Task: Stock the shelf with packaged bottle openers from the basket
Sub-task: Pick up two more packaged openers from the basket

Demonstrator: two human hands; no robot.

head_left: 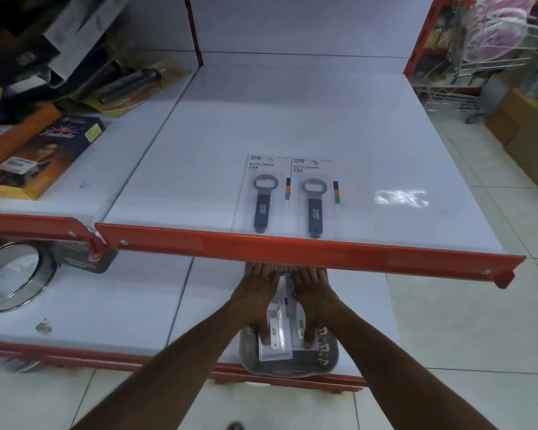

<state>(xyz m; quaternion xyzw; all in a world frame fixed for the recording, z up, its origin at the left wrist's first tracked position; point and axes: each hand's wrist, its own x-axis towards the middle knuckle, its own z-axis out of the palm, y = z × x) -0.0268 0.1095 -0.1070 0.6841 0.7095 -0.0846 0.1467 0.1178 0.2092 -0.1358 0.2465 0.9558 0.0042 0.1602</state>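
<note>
While two packaged bottle openers (288,195) lie side by side on the upper shelf (230,135), both hands reach toward twelve o'clock into the basket (289,366). Left hand (255,301) grips one white pack (275,333); right hand (316,301) grips another (298,321).

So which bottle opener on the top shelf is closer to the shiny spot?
The right bottle opener. It lies beside the left one, on the side toward the bright glare on the shelf.

Upper shelf (292,125), white with red front lip: two packaged bottle openers (288,197) lying flat, side by side, touching, at front edge. Lower shelf (121,305) below me carries the basket (288,364).
</note>
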